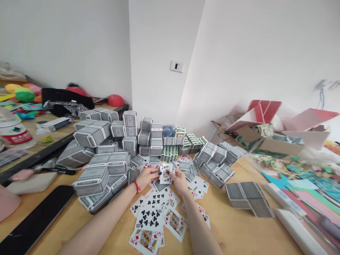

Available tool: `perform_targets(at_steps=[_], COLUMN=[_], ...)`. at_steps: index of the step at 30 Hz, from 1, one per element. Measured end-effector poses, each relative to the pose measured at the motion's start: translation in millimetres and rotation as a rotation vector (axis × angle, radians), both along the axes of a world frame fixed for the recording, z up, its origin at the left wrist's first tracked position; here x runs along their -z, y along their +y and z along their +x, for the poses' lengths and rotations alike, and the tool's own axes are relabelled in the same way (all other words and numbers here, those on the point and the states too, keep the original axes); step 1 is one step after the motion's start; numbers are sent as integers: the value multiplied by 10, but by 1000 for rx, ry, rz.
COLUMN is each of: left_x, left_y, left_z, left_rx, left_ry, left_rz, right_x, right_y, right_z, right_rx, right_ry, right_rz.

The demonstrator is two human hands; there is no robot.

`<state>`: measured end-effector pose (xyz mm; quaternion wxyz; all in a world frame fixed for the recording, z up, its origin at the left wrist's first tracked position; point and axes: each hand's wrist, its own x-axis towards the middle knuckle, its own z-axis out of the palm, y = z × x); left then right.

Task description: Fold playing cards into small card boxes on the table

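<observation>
Between my two hands is a face-up playing card (165, 177) with a court figure on it; whether more cards lie behind it I cannot make out. My left hand (148, 178), with a red cord at the wrist, pinches its left edge. Fingers of my right hand (179, 180) are closed on its right edge, the thumb over the face. Loose playing cards lie overlapping on the table below, among them a ten of clubs (149, 217) and a king of diamonds (146, 241). Just beyond my hands stand green-and-white card boxes (169, 153).
Grey-backed card stacks (95, 173) are piled high on the left, with more stacks (212, 159) at the right and a low group (248, 198) nearer. A black flat object (39, 219) lies front left. Open cardboard boxes (276, 147) and a white power strip (287, 200) occupy the right.
</observation>
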<state>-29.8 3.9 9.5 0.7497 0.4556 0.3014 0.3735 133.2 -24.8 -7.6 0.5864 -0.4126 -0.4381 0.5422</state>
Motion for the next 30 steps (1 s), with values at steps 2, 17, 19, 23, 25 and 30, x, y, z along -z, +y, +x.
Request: perform_targets(at_steps=[2,17,19,23,25,30], left_x=[-14,58,62,48,38,24], left_y=[-12,8,0,-32,-47,-61], left_z=[11,103,99,79,74,97], left_rx=[-10,-225,-242,-264,-277,-319], left_ry=[21,217,232,255,272,335], left_rz=[9,98,106,127,141,190], right_x=[-5,-19,-6,-7,-13,-23], right_y=[-11,-30,-25,-15,-9,2], right_z=[-5,16,23,26,25,12], right_rx=[10,-1,-23,-83,-96,-85], right_ry=[-3,24,47,53,46,41], right_rz=[-1,-67,-80,-89,-89,-101])
